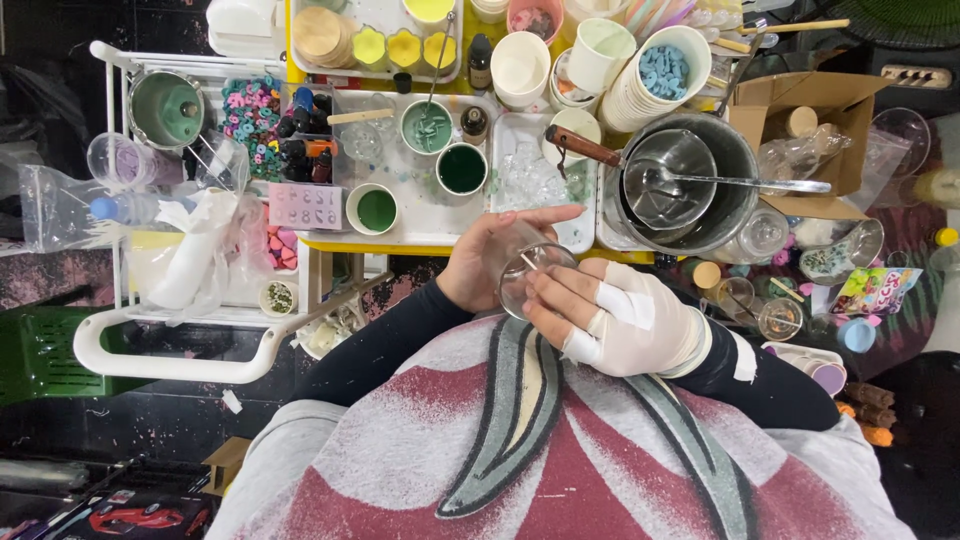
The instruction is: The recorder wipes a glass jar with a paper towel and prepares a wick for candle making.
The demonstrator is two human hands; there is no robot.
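Centrally, held over the person's lap just below the desk edge: one small clear glass cup (532, 275), tilted, with a thin pale stick, seemingly a wick (527, 261), at its mouth. Left hand (490, 255), bare, grip closed around the cup's far wall, forefinger stretched along the rim. Right hand (615, 318), wrapped in white bandage with fingertips free, grip pinched shut at the cup's mouth, apparently on the wick. Step in hand, by judgement: seating the wick inside the cup; the next move calls for a steady cup and a fine press of the fingertips to centre it. On the yellow-edged desk (330, 245) beyond: a white tray (420, 215) carrying a white cup of dark green liquid (461, 168) and a white cup of lighter green (373, 209); a large steel pot (735, 160) holding a steel ladle (670, 180); a stack of white paper cups filled with blue pieces (662, 72); an open cardboard box (825, 110).
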